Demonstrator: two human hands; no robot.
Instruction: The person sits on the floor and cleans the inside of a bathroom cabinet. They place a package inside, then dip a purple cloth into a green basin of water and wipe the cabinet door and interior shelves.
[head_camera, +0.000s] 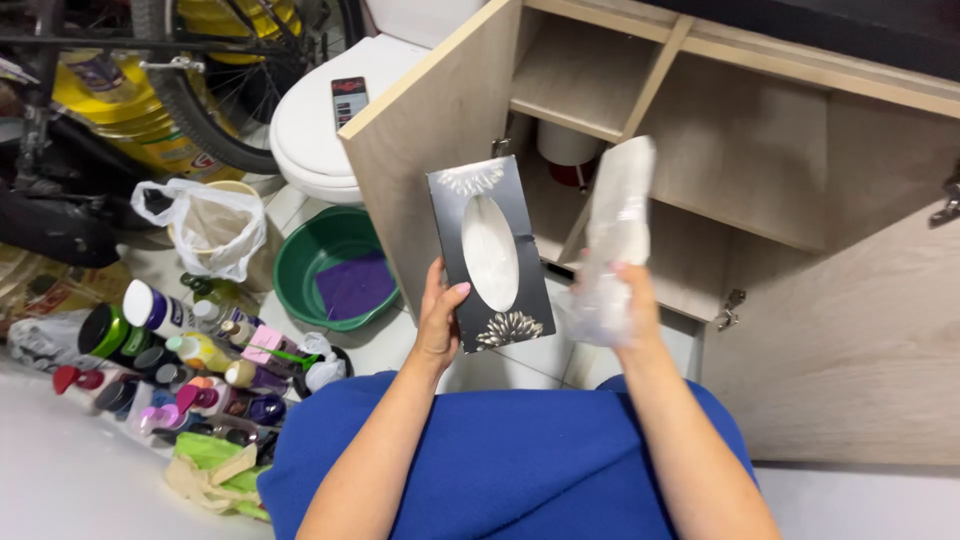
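Observation:
My left hand (438, 318) grips the lower edge of a dark grey tissue box (491, 253) with an oval opening and white flower prints, held upright in front of me. My right hand (628, 305) holds a long clear plastic packet (616, 232) that stands up beside the box, partly crumpled at my palm. Both things hover in front of an open light-wood cabinet (745, 150), above my blue-clad lap (510, 460).
The cabinet door (430, 150) swings open on the left. A green basin (322, 262) with a purple cloth sits on the tiled floor. Several bottles (190, 360) lie at the left near a plastic-bagged bin (215, 228). A white toilet (320, 110) and bicycle wheel (195, 110) stand behind.

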